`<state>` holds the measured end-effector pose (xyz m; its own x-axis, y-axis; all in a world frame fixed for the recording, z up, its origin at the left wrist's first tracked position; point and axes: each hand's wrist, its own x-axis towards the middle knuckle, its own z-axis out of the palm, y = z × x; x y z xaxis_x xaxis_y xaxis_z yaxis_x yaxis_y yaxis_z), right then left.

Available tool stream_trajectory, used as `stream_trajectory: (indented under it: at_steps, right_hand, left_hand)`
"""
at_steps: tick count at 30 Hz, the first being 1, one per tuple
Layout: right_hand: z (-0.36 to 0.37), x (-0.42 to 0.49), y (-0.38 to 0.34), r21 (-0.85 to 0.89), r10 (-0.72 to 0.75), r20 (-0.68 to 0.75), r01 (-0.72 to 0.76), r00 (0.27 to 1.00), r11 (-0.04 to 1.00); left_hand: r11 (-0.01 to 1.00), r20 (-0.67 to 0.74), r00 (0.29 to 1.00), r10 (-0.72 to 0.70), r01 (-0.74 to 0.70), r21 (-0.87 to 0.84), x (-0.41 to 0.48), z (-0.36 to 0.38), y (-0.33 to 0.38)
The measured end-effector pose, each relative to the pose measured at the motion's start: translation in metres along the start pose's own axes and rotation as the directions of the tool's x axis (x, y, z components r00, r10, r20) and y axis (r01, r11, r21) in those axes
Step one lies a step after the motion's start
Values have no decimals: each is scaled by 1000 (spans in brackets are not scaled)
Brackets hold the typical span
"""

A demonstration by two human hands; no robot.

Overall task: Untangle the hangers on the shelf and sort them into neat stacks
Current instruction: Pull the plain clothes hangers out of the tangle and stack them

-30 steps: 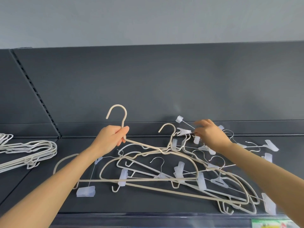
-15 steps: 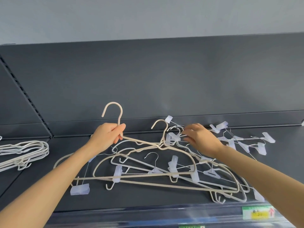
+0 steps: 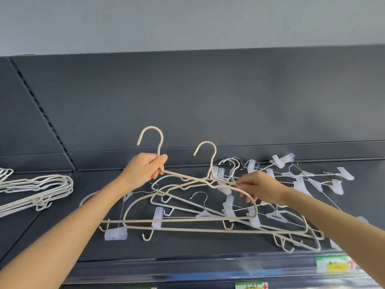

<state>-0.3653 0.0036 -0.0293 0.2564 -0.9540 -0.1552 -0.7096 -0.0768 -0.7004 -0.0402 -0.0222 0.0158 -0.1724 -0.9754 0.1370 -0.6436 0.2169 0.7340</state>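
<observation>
Our left hand [image 3: 145,170] grips a beige hanger [image 3: 187,221] by its neck above the tangled pile [image 3: 239,207] on the shelf [image 3: 187,247], while our right hand [image 3: 258,187] pinches something among the wires we cannot make out.

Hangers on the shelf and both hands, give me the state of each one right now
Left hand: closed around the neck of a beige hanger, holding it raised.
Right hand: pinching a wire inside the tangled pile.
Tangled pile: still knotted, clip hangers mixed with beige ones.
Sorted stack: lying nested at the left of the shelf.
</observation>
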Motion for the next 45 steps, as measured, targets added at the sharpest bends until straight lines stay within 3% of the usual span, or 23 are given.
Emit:
stream_trajectory:
  at_steps: [10, 18, 27, 31, 40, 45]
  right_hand:
    - [-2, -16, -18, 274, 61, -6, -57, 998, 960]
    - [-5, -33, -31, 276, 101, -38, -87, 994, 957]
    - [4, -53, -37, 303, 119, -109, -81, 987, 949]
    - [4, -56, -39, 293, 114, -112, -77, 987, 953]
    - [1, -59, -37, 325, 17, -125, 24, 992, 945]
    - [-2, -65, -38, 226, -79, -93, 98, 993, 969]
  left_hand:
    - [996, 118, 991, 71, -64, -58, -5, -12, 0]
    - [985, 138, 980, 145, -130, -111, -4, 5, 9]
    - [985, 342, 929, 143, -102, -136, -8, 21, 15]
    - [981, 339, 930, 138, -82, -173, -16, 25, 24]
    - [992, 263, 956, 128, -118, -52, -26, 16, 48]
    - [993, 253, 960, 120, -118, -25, -35, 22, 53]
